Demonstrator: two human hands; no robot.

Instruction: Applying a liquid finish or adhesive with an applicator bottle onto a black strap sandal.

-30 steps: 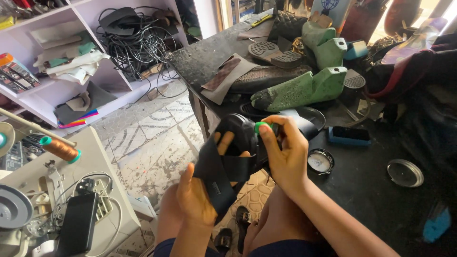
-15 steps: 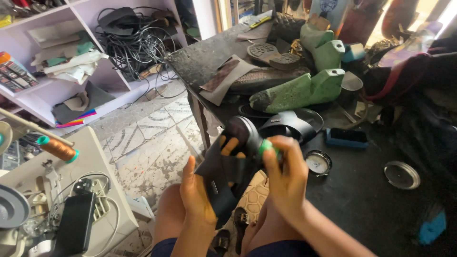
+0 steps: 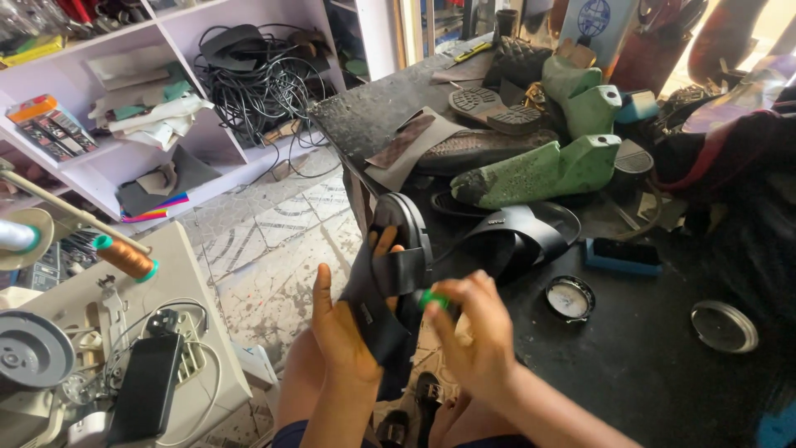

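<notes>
Cluttered with shoemaking gear, a dark worktop (image 3: pixel 630 373) fills the right of the frame, with a tiled floor (image 3: pixel 274 249) and lilac shelves (image 3: pixel 157 158) at upper left. At lower centre, the left hand (image 3: pixel 344 332) grips a black sandal (image 3: pixel 390 282) from beneath, fingers (image 3: pixel 383 245) curled over its strap and sole. The right hand (image 3: pixel 477 340), just beside it, pinches a small green object (image 3: pixel 433 300) against the sandal's edge; what the object is cannot be told. A second black sandal (image 3: pixel 518 236) lies on the worktop just behind, near two green shoe lasts (image 3: pixel 539 170) and a round tin lid (image 3: pixel 570 297). A sewing machine (image 3: pixel 108 357) with an orange thread spool (image 3: pixel 124 257) stands at lower left.
</notes>
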